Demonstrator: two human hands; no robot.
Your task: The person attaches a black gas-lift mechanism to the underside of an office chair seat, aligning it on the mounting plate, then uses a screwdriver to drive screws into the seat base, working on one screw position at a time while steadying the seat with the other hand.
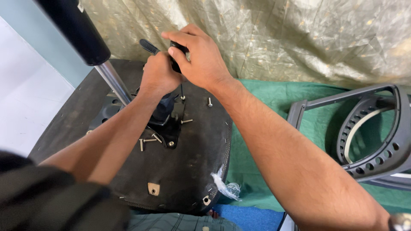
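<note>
Both hands over upturned black fabric chair seat [128,171] on green cloth [274,124]: right hand [199,55] clamps black screwdriver handle [176,53], left hand [158,75] fisted around black lever [148,45]; loose silver screws [150,140] below the left hand.

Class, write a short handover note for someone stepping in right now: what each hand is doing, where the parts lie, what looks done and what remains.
Left hand: gripping the black mechanism on the upturned seat base.
Right hand: closed on a black tool handle, its thin shaft pointing down at the plate.
Parts: loose screws lie on the seat; the grey chair back frame rests on the green cloth.
Done: several screws are out.
Left: the mechanism still sits on the seat.
</note>
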